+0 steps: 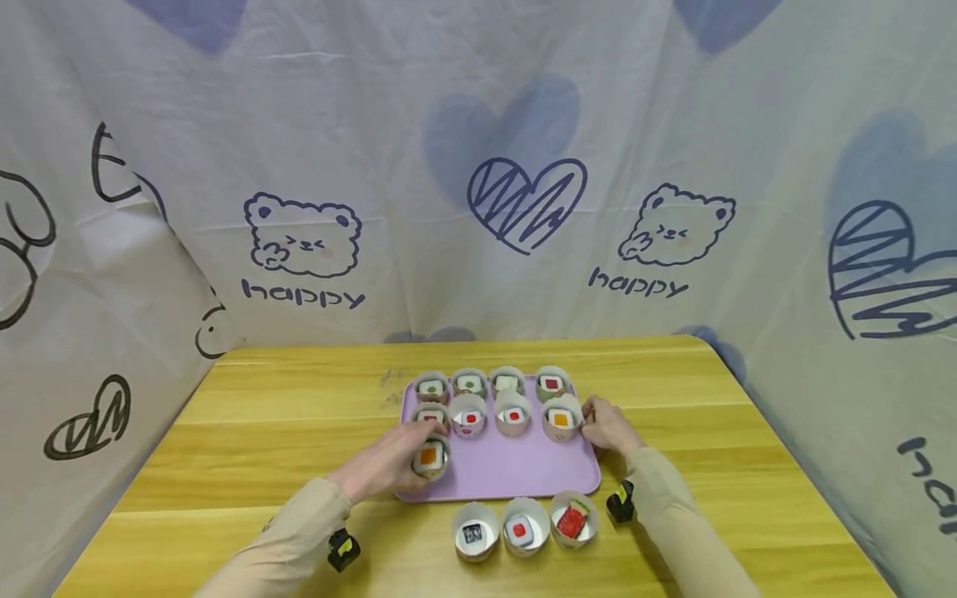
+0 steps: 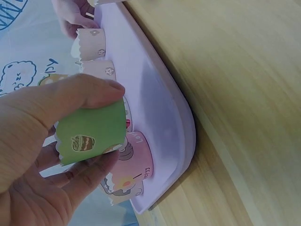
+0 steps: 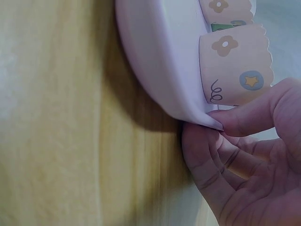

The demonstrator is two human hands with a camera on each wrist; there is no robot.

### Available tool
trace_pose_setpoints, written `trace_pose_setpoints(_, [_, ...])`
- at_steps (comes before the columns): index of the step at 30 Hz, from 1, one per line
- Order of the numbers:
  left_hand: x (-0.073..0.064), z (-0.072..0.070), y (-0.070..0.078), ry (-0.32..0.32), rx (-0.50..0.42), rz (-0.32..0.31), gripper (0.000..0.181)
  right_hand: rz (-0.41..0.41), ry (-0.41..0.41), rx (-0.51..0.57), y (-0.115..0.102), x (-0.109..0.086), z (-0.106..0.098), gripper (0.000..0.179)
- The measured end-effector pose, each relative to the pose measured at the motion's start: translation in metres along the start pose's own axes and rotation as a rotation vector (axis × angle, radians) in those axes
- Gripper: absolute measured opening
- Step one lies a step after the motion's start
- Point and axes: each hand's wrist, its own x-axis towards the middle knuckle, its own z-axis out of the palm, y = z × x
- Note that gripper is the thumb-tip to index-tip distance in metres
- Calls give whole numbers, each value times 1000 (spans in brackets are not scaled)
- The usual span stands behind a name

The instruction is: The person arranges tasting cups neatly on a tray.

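Note:
My left hand [image 1: 385,462] grips a green paper cup [image 2: 94,129] between thumb and fingers, over the front left of the lilac tray [image 1: 516,477]. Inside this cup is a small white block with an orange square on top. At the tray's right side my right hand [image 1: 611,427] pinches the rim [image 3: 200,117] between thumb and index finger. A pale flowered cup [image 3: 237,66] stands on the tray right by that thumb. Two rows of paper cups stand on the tray's back part, each with a small block in it; a pink cup [image 2: 136,155] is just behind the green one.
In front of the tray, three cups stand on the wooden table [image 1: 284,415]: one with a black-and-white block [image 1: 473,534], one with a red-dotted block [image 1: 519,530], one with a red piece [image 1: 571,522]. A printed white curtain [image 1: 419,274] hangs around the table.

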Motion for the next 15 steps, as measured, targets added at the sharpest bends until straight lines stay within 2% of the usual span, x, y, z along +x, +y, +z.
trace_pose_setpoints(8, [-1, 5, -5, 44, 87, 51, 61, 11, -9, 12, 1, 2, 1, 27])
trace_pose_setpoints(15, [-2, 9, -6, 51, 106, 19, 63, 8, -13, 31, 1, 1, 1, 27])
